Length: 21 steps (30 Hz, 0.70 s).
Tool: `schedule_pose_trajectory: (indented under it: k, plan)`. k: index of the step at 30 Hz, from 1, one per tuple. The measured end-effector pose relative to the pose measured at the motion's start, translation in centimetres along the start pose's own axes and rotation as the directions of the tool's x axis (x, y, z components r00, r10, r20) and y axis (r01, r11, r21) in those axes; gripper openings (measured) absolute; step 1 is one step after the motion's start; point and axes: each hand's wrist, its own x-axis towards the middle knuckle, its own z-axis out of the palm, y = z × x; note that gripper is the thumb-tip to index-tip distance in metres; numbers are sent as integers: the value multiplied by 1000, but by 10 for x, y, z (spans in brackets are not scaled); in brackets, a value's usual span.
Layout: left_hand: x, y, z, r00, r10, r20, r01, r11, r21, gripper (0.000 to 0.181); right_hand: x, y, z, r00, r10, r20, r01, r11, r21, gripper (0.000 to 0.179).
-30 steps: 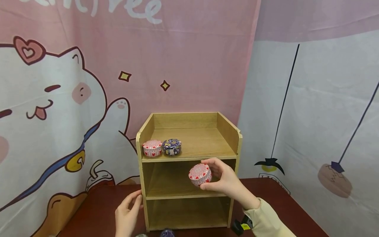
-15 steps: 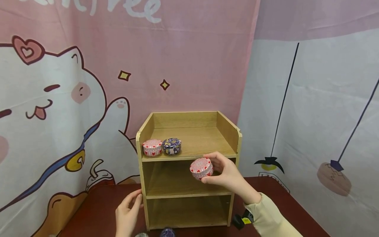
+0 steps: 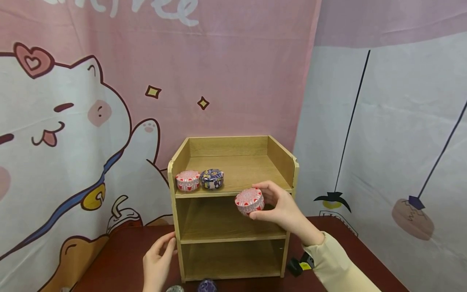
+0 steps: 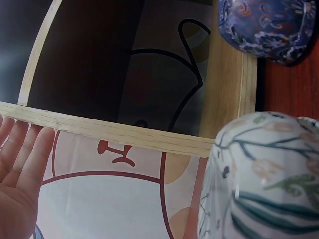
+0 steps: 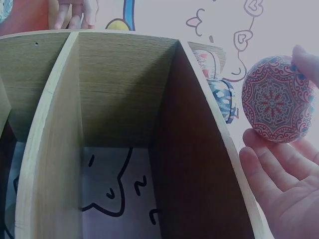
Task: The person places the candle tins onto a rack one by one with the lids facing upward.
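Observation:
My right hand (image 3: 279,207) pinches a round tin (image 3: 249,201) with a pink and red pattern between thumb and fingers. The tin is just in front of the upper board's front edge, towards the right, and its patterned round face fills the side of the right wrist view (image 5: 276,99). On the top of the wooden shelf unit (image 3: 233,194), a pink and red tin (image 3: 188,181) stands at the left beside a dark blue patterned tin (image 3: 212,179). With fairly straight fingers, my left hand (image 3: 158,259) touches the unit's left side.
In front of the unit's foot, a purple-blue tin (image 3: 206,286) and a white floral tin (image 4: 264,179) stand on the dark red table (image 3: 120,255). A black and yellow object (image 3: 300,265) lies by the right sleeve. Printed cloth hangs behind.
My right hand has raised the pink and red tin a little, up to near the top board's front edge, and its tilt has changed slightly. My left hand has stayed in place.

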Motion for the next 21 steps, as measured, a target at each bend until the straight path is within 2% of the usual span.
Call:
schedule_pose_trajectory:
  k: [9,21]
  plan:
    - [1,-1,1,1000,10,0,-10,1000,-22,15,6,-1,-3,1000,-10,-11,10,1000,-17,64]
    - [0,2,-1,1000,-25,18,24,999,20,17,14,-4,-5,1000,-15,-26,14,999,-43,61]
